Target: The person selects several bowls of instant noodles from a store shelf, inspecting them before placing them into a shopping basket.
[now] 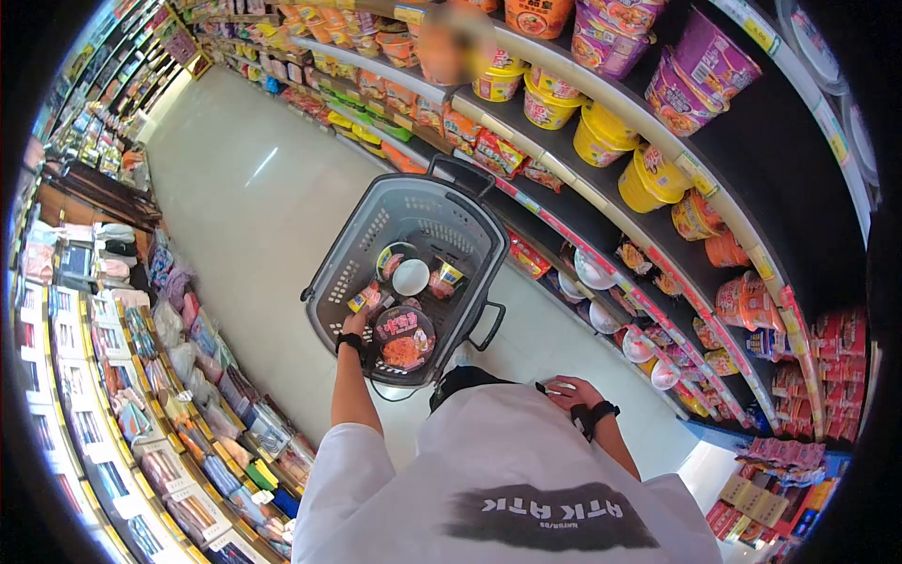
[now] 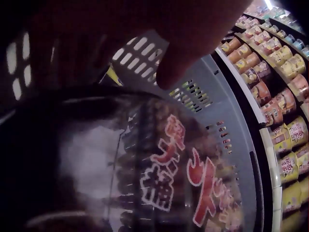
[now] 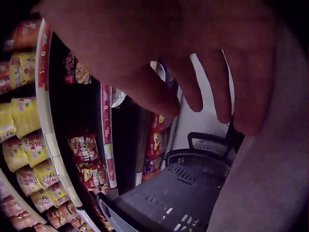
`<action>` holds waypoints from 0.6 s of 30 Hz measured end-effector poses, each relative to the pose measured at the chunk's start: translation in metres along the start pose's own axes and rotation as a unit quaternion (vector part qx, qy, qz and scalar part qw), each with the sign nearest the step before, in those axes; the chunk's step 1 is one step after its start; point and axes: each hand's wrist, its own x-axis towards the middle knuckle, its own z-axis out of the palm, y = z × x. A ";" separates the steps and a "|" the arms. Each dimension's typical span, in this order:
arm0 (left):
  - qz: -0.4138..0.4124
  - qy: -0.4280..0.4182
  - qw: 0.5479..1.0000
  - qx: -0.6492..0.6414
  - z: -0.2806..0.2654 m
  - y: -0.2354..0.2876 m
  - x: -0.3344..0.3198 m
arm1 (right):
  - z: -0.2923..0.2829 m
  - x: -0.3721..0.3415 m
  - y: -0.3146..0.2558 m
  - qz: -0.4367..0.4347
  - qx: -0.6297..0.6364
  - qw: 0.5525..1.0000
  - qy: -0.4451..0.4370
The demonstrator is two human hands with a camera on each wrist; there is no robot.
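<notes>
My left hand reaches into a grey shopping basket, beside a large black instant-noodle bowl with pink and red lettering. Close by its fingertips is a small yellow-and-red package. In the left wrist view the black bowl fills the lower part, and the thumb points down beyond it. The other fingers are in shadow; I cannot tell whether they grip anything. A white round tub and other yellow-topped packages lie deeper in the basket. My right hand hangs at my side, fingers loosely extended, holding nothing.
Shelves of yellow noodle tubs and purple noodle tubs rise on the right. Along the left runs a rack of packaged goods. The pale aisle floor stretches ahead. The basket's black handle sticks out to its right.
</notes>
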 end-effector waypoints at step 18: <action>0.217 -0.013 0.962 0.165 -0.009 0.094 -0.010 | 0.060 0.014 0.020 0.062 -0.142 0.982 0.107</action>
